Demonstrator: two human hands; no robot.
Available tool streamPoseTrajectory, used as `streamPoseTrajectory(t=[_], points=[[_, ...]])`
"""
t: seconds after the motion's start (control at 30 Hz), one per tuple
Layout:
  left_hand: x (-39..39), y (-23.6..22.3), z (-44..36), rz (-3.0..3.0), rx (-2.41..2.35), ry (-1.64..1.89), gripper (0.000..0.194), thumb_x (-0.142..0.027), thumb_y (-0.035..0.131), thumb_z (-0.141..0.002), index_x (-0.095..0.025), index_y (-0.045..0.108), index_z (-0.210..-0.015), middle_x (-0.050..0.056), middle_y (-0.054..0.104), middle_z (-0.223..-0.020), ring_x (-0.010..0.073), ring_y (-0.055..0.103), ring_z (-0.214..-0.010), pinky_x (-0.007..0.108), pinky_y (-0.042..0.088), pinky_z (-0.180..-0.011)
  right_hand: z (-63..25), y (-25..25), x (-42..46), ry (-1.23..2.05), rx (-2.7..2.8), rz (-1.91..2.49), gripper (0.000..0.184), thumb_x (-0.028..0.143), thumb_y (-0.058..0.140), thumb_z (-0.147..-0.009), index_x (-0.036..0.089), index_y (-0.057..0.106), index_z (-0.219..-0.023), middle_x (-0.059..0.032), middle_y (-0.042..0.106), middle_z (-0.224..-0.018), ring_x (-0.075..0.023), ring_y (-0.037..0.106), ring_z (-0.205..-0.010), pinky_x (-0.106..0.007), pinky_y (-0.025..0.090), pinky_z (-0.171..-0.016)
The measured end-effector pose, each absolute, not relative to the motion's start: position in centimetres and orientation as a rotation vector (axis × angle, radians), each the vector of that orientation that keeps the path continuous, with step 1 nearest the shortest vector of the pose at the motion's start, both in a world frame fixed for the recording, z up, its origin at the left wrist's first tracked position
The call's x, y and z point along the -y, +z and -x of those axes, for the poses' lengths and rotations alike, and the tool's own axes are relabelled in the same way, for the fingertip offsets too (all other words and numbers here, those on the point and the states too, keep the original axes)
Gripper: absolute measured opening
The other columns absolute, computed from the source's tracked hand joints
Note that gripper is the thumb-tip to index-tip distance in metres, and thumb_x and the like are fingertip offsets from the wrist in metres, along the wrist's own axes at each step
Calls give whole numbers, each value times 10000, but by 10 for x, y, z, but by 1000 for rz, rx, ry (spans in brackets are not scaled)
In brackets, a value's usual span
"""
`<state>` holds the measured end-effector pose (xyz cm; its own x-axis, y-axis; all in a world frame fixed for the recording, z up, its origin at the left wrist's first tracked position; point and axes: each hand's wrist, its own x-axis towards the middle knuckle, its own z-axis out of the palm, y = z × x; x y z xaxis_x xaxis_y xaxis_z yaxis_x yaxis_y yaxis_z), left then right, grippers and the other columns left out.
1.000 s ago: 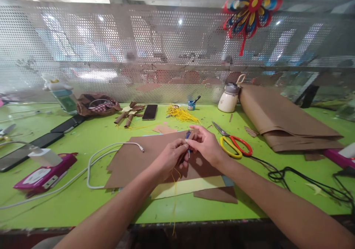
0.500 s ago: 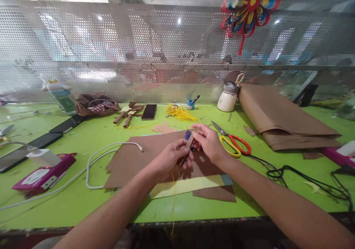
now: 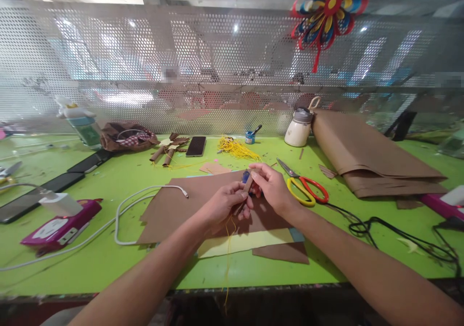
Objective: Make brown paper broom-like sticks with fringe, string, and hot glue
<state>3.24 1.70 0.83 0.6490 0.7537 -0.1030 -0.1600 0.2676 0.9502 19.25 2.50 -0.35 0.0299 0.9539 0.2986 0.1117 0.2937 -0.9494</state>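
Observation:
A narrow brown paper strip (image 3: 248,185) is pinched between both hands above the brown paper sheet (image 3: 188,210). My left hand (image 3: 228,200) is closed on its lower end, thumb on top. My right hand (image 3: 267,181) grips the upper end with thumb and fingers. Yellow string (image 3: 229,244) hangs from below my left hand past the table's front edge. Just behind the strip shows a small dark blue thing (image 3: 245,176), partly hidden by the fingers. A pale yellow paper strip (image 3: 246,243) lies under the hands.
Scissors (image 3: 304,188) with red and yellow handles lie right of my hands. Behind are yellow string (image 3: 237,148), a phone (image 3: 196,146), rolled brown paper pieces (image 3: 168,152) and a white jar (image 3: 297,128). Folded brown paper (image 3: 369,152) lies right, a purple power strip (image 3: 60,229) left.
Both hands hold the strip in nearly the same place. The whole view has shifted very slightly; nothing else has visibly moved.

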Motion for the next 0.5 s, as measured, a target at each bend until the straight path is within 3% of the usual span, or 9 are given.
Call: streamPoseTrajectory(t=[0.17,0.37,0.5], points=[[-18,10,-31,-1096,-667,716,73,-188,535,-824,-135,525,-872,27,604,-692,76,535,-491,174,374,-456,-191,-6,-25,955,1363,1045,375,469,512,-854,194,566,-1103,5,596,-679,-149,574,-592,-269,477,-534],[-18,8,-33,-1097,-654,737,21,-144,498,-804,-154,485,-790,31,612,-672,89,534,-469,188,395,-450,-188,-8,-25,850,1407,1117,489,318,657,-720,156,524,-1163,6,600,-737,-152,573,-687,-292,485,-673],[-17,8,-34,-1068,-659,717,136,-255,470,-883,-135,518,-839,73,633,-703,146,617,-552,235,480,-509,-187,-7,-24,859,1406,1112,484,279,635,-710,148,522,-1162,17,586,-708,-146,565,-673,-286,476,-674]])
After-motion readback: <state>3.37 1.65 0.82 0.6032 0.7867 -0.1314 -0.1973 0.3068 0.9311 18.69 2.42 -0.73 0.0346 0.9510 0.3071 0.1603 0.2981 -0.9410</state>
